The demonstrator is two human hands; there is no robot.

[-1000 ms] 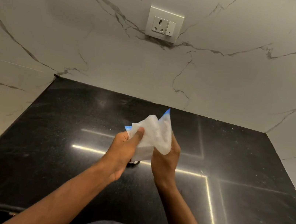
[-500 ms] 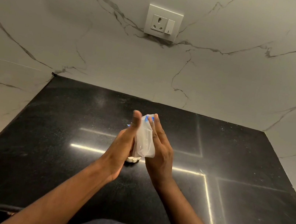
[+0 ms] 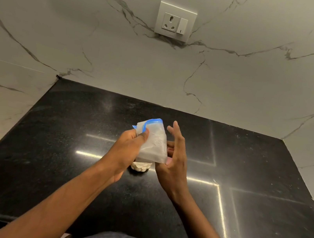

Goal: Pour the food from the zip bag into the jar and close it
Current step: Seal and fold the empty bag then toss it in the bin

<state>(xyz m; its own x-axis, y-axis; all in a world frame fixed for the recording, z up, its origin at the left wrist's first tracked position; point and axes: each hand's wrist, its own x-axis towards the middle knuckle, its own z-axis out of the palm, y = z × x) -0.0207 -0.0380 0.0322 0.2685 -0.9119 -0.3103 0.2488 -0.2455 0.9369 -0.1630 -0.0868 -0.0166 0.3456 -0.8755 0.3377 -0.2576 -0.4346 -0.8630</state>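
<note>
A clear zip bag (image 3: 154, 143) with a blue seal strip is folded over, held up above the counter. My left hand (image 3: 129, 149) pinches its left side, thumb on the front. My right hand (image 3: 174, 158) is beside the bag's right edge with the fingers spread; whether it touches the plastic I cannot tell. Below the bag a jar (image 3: 140, 166) holding pale, round food pieces stands on the black counter (image 3: 52, 164), mostly hidden by the bag and my hands. No lid shows.
The counter sits in a corner between marble-look walls at the back and both sides. A wall socket with a switch (image 3: 175, 22) is on the back wall. The counter's front edge runs just ahead of my body.
A second ago both hands crumpled the bag; then they pressed it flat between the palms. Now the right hand has opened and drawn off to the right, with the left still holding the folded bag.
</note>
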